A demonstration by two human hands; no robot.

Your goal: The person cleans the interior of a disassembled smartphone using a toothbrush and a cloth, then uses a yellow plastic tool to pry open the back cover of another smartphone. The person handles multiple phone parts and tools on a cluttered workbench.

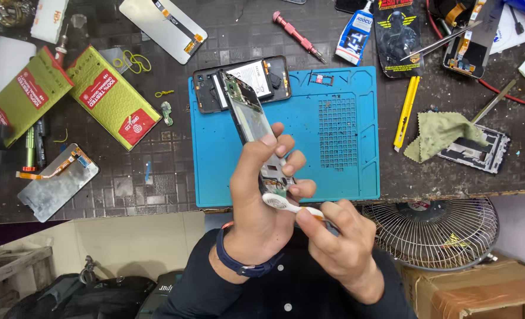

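Observation:
My left hand (262, 195) grips an opened phone frame (246, 112), tilted up over the near edge of a blue work mat (333, 147). My right hand (339, 242) holds a white toothbrush (283, 204) by its handle, with the bristle head touching the lower end of the frame. A dark band sits on my left wrist. Behind the frame, a second opened phone with its battery showing (256, 80) lies flat on the mat's far left corner.
Two green padded packets (111, 97) and loose display panels (55, 183) lie left. A red screwdriver (298, 35), glue tube (354, 35), yellow knife (405, 109), green cloth (439, 133) and another phone frame (478, 150) lie right. A fan (434, 227) stands below the table edge.

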